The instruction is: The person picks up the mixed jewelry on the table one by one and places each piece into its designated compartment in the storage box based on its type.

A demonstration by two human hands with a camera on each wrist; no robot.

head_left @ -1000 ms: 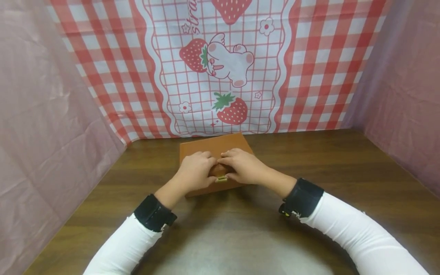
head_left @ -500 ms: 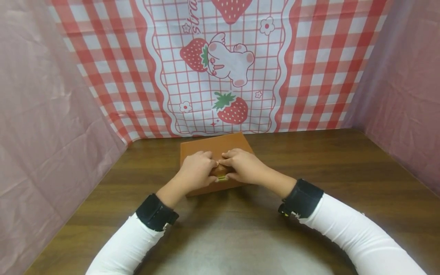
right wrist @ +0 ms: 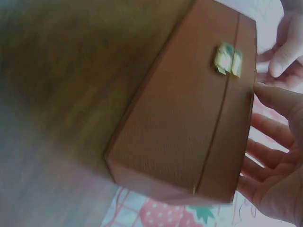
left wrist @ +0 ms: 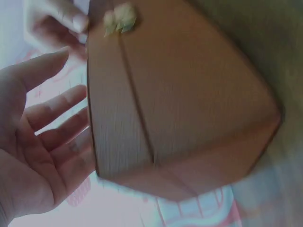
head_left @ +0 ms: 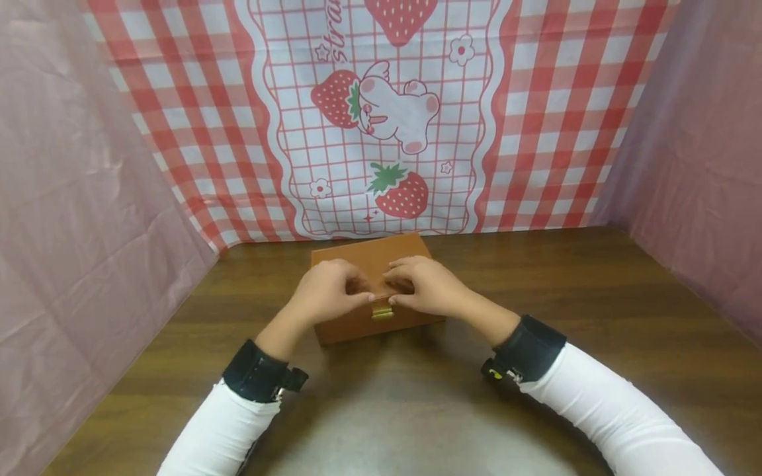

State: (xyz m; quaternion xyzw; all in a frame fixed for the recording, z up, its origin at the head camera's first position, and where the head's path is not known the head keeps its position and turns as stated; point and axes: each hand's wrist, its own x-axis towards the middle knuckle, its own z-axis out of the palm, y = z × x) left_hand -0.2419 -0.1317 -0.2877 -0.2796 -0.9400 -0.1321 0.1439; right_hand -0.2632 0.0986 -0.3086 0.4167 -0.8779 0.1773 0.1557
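A brown box (head_left: 369,327) with a gold clasp (head_left: 382,309) stands on the table, its lid (head_left: 375,254) down. In both wrist views the clasp sits across the seam between lid and body, blurred. My left hand (head_left: 327,287) hovers over the lid's left half, fingers loosely bent and thumb close to the clasp. On the other side, my right hand (head_left: 430,284) is over the lid with its thumb by the front edge. Nothing shows between the fingers of either hand. Whether the fingertips touch the lid is hard to tell.
The wooden table (head_left: 405,396) extends around the box. Behind it hangs a red checked cloth (head_left: 542,132) with strawberry prints, close to the box's back edge. Pink cloths (head_left: 89,198) drape along both sides.
Both hands were together at the front of the box, covering much of the clasp. They have since parted, the left rising and shifting left, and the clasp shows more fully.
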